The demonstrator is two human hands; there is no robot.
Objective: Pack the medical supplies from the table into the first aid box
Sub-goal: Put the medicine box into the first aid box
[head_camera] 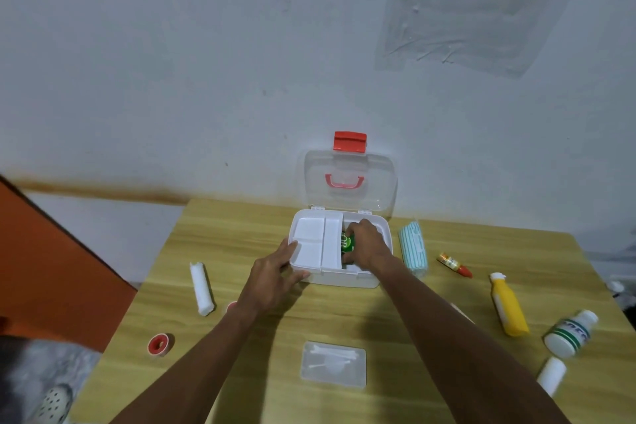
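Observation:
The white first aid box (344,277) stands open on the wooden table (261,337), its clear lid (351,182) with red latch upright against the wall. A white divided tray (318,243) fills its left half. My right hand (366,244) reaches into the right half and is closed on a green packet (347,241). My left hand (275,277) holds the box's front left corner, thumb on the tray rim. Still on the table: a gauze roll (202,287), a red tape roll (157,343), a clear swab case (333,364), a mask pack (413,248).
On the right lie a small red-tipped tube (454,264), a yellow bottle (508,305), a white bottle with green label (571,332) and a white roll (551,376). A red object (231,306) peeks out under my left wrist. An orange surface (51,268) stands left of the table.

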